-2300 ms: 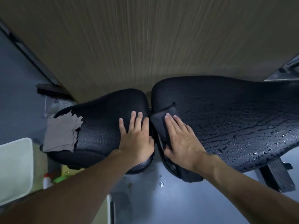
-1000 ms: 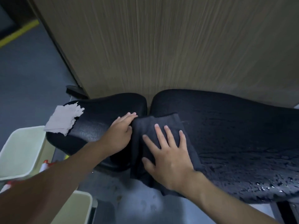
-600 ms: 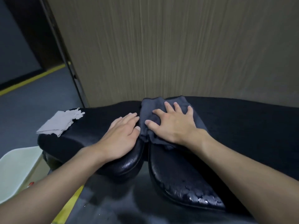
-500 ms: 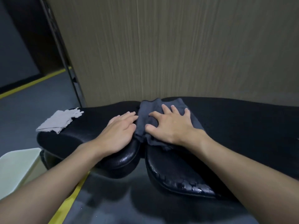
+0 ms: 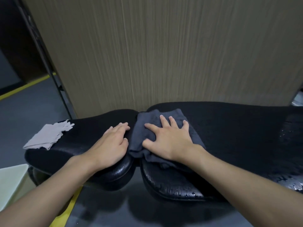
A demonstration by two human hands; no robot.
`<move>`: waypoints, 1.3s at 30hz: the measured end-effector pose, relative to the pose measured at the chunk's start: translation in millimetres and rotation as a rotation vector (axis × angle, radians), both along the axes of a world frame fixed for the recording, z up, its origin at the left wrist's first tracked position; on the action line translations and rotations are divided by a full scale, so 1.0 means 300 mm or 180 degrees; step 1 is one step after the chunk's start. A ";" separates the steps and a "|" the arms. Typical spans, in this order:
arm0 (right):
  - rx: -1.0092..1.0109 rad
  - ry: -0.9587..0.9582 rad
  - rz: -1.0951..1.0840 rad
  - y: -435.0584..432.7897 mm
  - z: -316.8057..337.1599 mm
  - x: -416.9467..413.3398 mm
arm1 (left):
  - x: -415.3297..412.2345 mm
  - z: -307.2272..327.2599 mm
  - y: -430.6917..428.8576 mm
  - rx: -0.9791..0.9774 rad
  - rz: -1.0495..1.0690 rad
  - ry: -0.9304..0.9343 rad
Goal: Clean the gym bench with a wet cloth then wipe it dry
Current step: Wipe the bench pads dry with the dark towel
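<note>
The black padded gym bench has a small seat pad [image 5: 85,145] on the left and a long pad [image 5: 237,136] on the right, with a gap between them. A dark grey cloth [image 5: 146,128] lies over the left end of the long pad, beside the gap. My right hand [image 5: 168,138] presses flat on this cloth, fingers spread. My left hand [image 5: 111,145] rests flat on the seat pad, touching the cloth's left edge. A light grey cloth [image 5: 47,136] lies at the seat pad's far left. Water beads show on the long pad's front edge and right end.
A tan wood-grain wall panel [image 5: 164,54] stands right behind the bench. A pale plastic bin [image 5: 11,182] sits at the lower left. The floor is grey with a yellow line [image 5: 24,87] at the far left. A dark metal post [image 5: 45,63] runs along the panel's left edge.
Since 2.3 s ago my right hand slid the dark cloth from the long pad's front edge up onto its top. In the last half second both hands barely moved.
</note>
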State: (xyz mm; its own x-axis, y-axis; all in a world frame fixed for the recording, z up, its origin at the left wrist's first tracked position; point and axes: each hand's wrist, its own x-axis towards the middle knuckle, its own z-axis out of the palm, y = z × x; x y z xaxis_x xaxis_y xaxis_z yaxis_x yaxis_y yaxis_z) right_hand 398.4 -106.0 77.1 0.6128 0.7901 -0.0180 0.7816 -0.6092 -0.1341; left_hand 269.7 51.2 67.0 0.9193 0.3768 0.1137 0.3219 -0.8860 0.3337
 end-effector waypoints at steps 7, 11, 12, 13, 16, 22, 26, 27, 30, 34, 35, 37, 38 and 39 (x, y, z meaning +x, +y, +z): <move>-0.0067 0.0015 -0.0348 0.208 0.020 0.249 | 0.037 0.022 -0.007 0.0162 0.0090 0.0479; -0.0056 -0.0031 -0.0388 0.229 0.023 0.271 | 0.041 0.020 -0.008 0.0111 0.0128 0.0447; -0.0059 -0.0054 -0.0345 0.215 0.019 0.255 | 0.039 0.022 -0.006 0.0053 0.0134 0.0437; -0.0050 -0.0063 -0.0306 0.193 0.014 0.235 | 0.040 0.027 -0.005 0.0005 0.0135 0.0424; -0.0023 -0.0027 -0.0150 0.094 0.003 0.144 | 0.039 0.046 -0.009 -0.0103 0.0147 0.0427; 0.0030 -0.0088 0.0192 -0.181 -0.004 -0.094 | 0.024 0.060 -0.042 -0.0282 0.0232 0.0374; -0.0068 -0.0182 0.0320 -0.342 0.010 -0.197 | 0.016 0.054 -0.096 -0.0421 0.0116 0.0226; -0.0099 -0.0203 0.0335 -0.360 0.014 -0.208 | 0.015 0.052 -0.110 -0.0460 0.0057 0.0208; -0.0105 -0.0128 0.0305 -0.355 0.021 -0.187 | 0.013 0.044 -0.129 -0.0500 -0.0057 0.0265; -0.0033 -0.0071 0.0050 -0.247 0.013 -0.026 | 0.018 0.047 -0.120 -0.0532 -0.0048 0.0299; -0.0035 -0.0054 -0.0026 -0.211 0.011 0.032 | 0.017 0.051 -0.121 -0.0534 -0.0064 0.0305; -0.0049 -0.0022 -0.0173 -0.135 0.010 0.151 | 0.013 0.065 -0.126 -0.0472 -0.0174 0.0492; -0.0060 -0.0026 -0.0240 -0.097 0.011 0.210 | 0.013 0.075 -0.128 -0.0373 -0.0269 0.0714; -0.0072 -0.0033 -0.0303 -0.059 0.012 0.266 | 0.015 0.083 -0.129 -0.0242 -0.0350 0.0961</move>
State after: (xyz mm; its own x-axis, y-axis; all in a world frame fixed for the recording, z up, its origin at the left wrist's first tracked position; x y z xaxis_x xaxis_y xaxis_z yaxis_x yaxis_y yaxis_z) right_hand 478.1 -123.7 80.6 0.6853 0.7277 -0.0284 0.7213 -0.6836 -0.1117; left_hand 274.2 12.4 92.0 0.9428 0.2705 -0.1949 0.3203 -0.8972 0.3042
